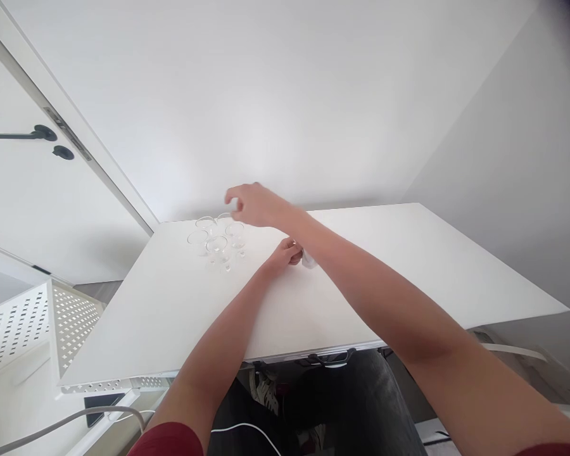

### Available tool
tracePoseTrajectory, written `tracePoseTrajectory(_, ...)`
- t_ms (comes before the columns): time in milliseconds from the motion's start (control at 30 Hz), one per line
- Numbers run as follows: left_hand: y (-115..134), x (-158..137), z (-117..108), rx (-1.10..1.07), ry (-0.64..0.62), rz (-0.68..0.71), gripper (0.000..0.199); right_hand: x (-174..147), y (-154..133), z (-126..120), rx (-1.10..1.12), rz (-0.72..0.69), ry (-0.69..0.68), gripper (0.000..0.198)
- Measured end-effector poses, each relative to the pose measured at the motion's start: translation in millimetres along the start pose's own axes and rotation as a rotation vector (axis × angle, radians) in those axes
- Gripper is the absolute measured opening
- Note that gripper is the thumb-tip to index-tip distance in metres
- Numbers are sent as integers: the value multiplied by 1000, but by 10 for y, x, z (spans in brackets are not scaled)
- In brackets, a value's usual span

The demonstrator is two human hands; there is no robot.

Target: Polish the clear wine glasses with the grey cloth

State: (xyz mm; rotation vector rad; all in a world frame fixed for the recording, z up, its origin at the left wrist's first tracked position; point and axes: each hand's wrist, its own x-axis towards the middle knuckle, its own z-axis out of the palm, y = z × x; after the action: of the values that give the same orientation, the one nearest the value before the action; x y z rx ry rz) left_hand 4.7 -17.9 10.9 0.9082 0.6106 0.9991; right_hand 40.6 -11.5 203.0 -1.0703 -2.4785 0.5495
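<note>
Several clear stemmed glasses [216,244] stand in a cluster on the left part of the white table [384,266]. Over the back of that cluster reaches my right hand [255,204], its fingers bent with a gap between thumb and forefinger. It is slightly blurred, and I see nothing in its grasp. My left hand [287,252] is low over the middle of the table, closed on what looks like a crumpled white cloth [308,259]. My right forearm crosses in front and hides part of the cloth.
A plain wall [285,95] rises behind the table. To the left is a white door with a black handle [40,133]. A white perforated panel [76,320] stands at the table's left side, near a grey cable [76,418]. My legs are under the front edge.
</note>
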Motion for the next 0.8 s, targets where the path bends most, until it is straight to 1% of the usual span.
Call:
tracePoseTrajectory(67,17,29,-1,55,0,76,46,-311,294,-44,43,101,167,26)
tracePoseTrajectory(100,23,39,-3,73,18,112,49,-476,449,-29,49,174,257,26)
tracePoseTrajectory(133,26,45,-5,74,53,138,51,-639,598,10,47,250,337,28)
tracePoseTrajectory(167,27,47,-5,70,87,156,53,-792,735,68,44,327,370,35)
tracePoseTrajectory(200,26,46,-3,70,110,163,52,-929,855,142,56,392,326,46)
tracePoseTrajectory(233,25,43,1,75,123,167,51,-1043,955,222,92,412,257,56)
tracePoseTrajectory(267,22,38,6,86,125,169,49,-1133,1035,303,130,402,224,60)
tracePoseTrajectory(300,20,33,12,105,114,172,48,-1198,1098,378,147,385,246,57)
tracePoseTrajectory(367,16,28,20,152,81,171,50,-1263,1186,487,152,350,359,33)
tracePoseTrajectory(400,14,29,21,172,76,174,51,-1273,1221,516,159,363,424,22)
tracePoseTrajectory(433,13,32,19,187,79,181,52,-1275,1254,528,183,397,476,19)
tracePoseTrajectory(500,10,42,11,207,101,193,50,-1278,1321,512,302,506,527,22)
tracePoseTrajectory(567,4,52,5,224,117,212,46,-1301,1384,465,480,574,535,23)
tracePoseTrajectory(633,0,59,8,225,115,239,42,-1351,1431,406,664,589,506,23)
tracePoseTrajectory(733,7,54,31,141,118,285,33,-1458,1454,323,880,572,358,23)
tracePoseTrajectory(800,23,41,49,96,113,294,29,-1527,1438,281,925,539,238,24)
